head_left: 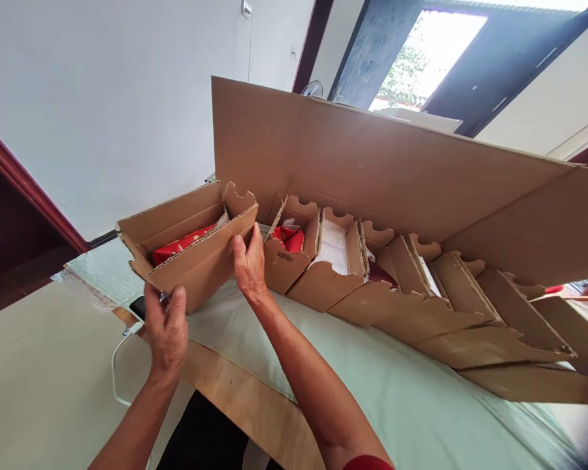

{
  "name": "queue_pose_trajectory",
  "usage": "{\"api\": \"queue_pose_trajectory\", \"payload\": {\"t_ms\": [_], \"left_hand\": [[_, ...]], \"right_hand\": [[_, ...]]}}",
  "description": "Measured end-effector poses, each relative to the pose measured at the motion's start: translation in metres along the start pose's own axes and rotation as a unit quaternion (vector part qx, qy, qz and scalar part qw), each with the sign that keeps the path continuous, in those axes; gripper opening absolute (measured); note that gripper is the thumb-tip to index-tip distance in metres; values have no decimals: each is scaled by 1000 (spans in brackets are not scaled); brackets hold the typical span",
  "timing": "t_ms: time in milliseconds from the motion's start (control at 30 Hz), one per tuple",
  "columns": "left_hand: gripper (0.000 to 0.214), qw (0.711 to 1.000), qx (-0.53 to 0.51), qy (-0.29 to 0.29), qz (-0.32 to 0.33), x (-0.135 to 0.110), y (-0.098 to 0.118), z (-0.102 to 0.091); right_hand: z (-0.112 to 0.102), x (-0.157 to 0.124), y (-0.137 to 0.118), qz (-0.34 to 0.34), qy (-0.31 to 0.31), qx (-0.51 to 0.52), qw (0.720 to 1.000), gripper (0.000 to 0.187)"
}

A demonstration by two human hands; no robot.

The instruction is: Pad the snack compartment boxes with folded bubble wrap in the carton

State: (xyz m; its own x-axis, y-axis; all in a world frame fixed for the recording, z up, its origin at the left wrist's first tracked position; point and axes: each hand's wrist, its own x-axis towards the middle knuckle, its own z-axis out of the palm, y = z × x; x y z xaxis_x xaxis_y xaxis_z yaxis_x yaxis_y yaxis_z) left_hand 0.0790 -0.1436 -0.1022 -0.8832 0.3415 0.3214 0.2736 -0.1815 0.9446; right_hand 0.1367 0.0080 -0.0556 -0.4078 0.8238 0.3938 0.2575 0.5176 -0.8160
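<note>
An open-topped cardboard box (210, 245) with notched ends is tilted at the left end of the table. Inside it lies a red package (183, 245) with gold-coloured marks. My left hand (167, 329) grips its near lower corner, thumb against the side and fingers partly hidden. At the box's right end, my right hand (251, 264) presses thumb and fingers on the near wall and edge. Just right of that hand, a similar box (287, 264) holds something red. Beside it, another box (326, 287) contains white bubble-wrapped stuff (334, 245).
More cardboard boxes (421, 320) lean in a row to the right. Behind them stands a tall cardboard panel (372, 163). Pale green cloth (333, 365) covers the table. A dark device (138, 307) and white cable (115, 365) are at the left edge.
</note>
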Motion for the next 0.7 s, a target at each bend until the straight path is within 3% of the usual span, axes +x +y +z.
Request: {"api": "queue_pose_trajectory", "payload": {"t_ms": [167, 300, 400, 500, 633, 700], "left_hand": [[61, 995, 37, -89, 5, -7, -13, 42], [62, 989, 92, -103, 52, -13, -25, 53], [75, 986, 127, -68, 85, -1, -33, 50], [101, 981, 156, -64, 95, 28, -40, 47], [127, 981, 154, -105, 59, 60, -45, 54], [131, 981, 148, -109, 56, 62, -45, 64]], "right_hand": [[16, -7, 9, -9, 4, 11, 1000, 61], [7, -42, 24, -4, 0, 42, 999, 57], [-17, -73, 33, -44, -13, 28, 999, 49], [-51, -86, 30, -122, 7, -49, 991, 39], [-97, -55, 12, -197, 54, -212, 956, 47], [-110, -30, 3, -188, 29, -305, 933, 56]]}}
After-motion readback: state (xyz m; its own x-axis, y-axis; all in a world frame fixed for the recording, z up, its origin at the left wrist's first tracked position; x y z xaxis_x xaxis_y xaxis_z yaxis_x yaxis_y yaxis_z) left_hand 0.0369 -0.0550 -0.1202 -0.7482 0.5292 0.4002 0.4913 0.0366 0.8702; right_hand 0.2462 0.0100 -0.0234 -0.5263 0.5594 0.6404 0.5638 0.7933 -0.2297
